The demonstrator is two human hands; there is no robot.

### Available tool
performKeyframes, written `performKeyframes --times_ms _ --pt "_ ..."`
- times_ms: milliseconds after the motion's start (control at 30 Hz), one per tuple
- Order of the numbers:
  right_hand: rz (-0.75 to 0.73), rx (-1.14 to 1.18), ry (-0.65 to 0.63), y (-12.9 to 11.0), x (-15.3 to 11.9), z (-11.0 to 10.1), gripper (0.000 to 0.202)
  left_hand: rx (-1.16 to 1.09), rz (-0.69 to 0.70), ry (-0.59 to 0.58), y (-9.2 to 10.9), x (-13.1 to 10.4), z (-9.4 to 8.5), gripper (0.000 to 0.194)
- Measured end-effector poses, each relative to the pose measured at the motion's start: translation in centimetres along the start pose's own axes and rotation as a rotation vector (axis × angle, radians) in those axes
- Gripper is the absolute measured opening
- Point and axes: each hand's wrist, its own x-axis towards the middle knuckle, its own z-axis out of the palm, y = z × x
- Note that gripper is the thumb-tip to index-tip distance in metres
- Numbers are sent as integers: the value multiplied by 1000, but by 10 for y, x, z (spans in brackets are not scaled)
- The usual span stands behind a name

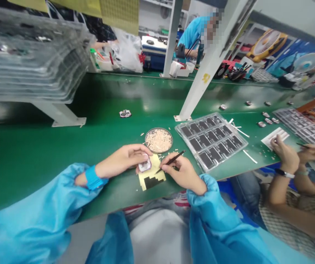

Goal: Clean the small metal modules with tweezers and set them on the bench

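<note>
My left hand [135, 156] is closed around a small white device with a purplish rim [145, 164], held above the left part of a yellow sheet [155, 161]. Black pieces [152, 182] cover part of the sheet's lower end in a stepped pattern. Black tweezers [175, 158] are gripped in my right hand [181, 172], their tip low over the sheet near the black pieces. Just beyond my hands stands a round dish [159, 140] full of small beige bits, with some bits scattered around it.
A clear tray with dark rectangular parts [211, 139] lies to the right, below a slanted white post [201, 77]. Another small device [125, 113] rests farther back. Stacked clear trays [31, 62] stand on a left shelf. A co-worker's hands [286, 156] are at the right.
</note>
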Motion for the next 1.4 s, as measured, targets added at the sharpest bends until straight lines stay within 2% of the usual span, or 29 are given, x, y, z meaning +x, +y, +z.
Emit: performKeyframes --times_ms 100,300,433,633,767,867,1067,1400 --pt "-7 -41 -32 3 1 -2 15 120 33 -59 -10 -2 9 24" --pt "4 -57 -52 3 0 -2 13 528 90 31 -25 -2 14 19" --pt "-17 -56 -44 5 -1 -1 12 618 105 29 -24 -3 14 22" --pt "-37 -11 -30 4 -5 -5 9 617 75 61 -25 -4 15 21" --pt "-155 123 81 3 -8 -5 7 578 57 53 -27 -3 14 23" --pt "-261 79 119 2 -8 -2 10 533 35 46 -27 -3 14 23" --pt "-378 -38 94 1 -6 1 20 487 13 36 -26 -2 15 23" --pt "-394 -60 91 1 -4 3 20 463 14 35 -26 -1 16 25"
